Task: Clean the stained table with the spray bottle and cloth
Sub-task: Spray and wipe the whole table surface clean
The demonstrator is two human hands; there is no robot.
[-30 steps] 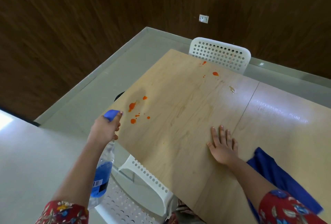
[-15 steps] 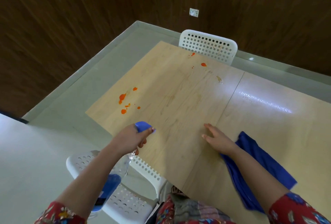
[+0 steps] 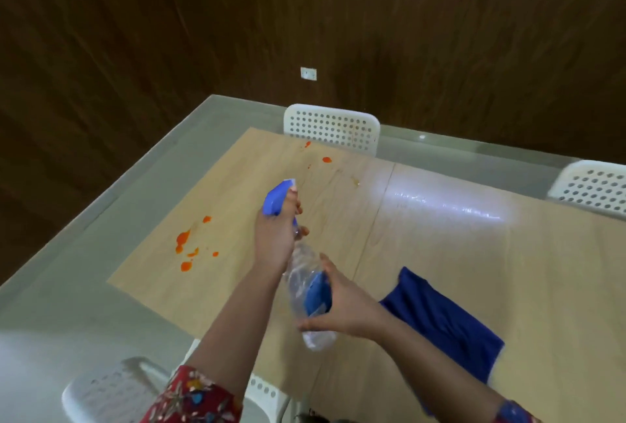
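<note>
You hold the spray bottle (image 3: 300, 275) in both hands above the middle of the wooden table (image 3: 440, 246). It is tilted, with its blue trigger head pointing away from you toward the far edge. Your left hand (image 3: 275, 236) is wrapped around the neck just under the trigger head, fingers curled round it. Your right hand (image 3: 345, 307) cups the lower body of the clear bottle over its blue label, thumb and fingers curved around it. Whether a finger sits on the trigger cannot be told from this angle.

The blue cloth (image 3: 443, 317) lies crumpled on the table at the near right, just beside your right forearm, with neither hand on it.

The cleaning looks barely begun. A cluster of orange stains (image 3: 183, 239) marks the left part of the table, and smaller orange spots (image 3: 326, 160) lie near the far edge, in front of a white perforated chair (image 3: 333, 128). All look bright and unsmeared, with no wet patch visible around them. Spraying each patch and wiping with the cloth are both left to do.
</note>
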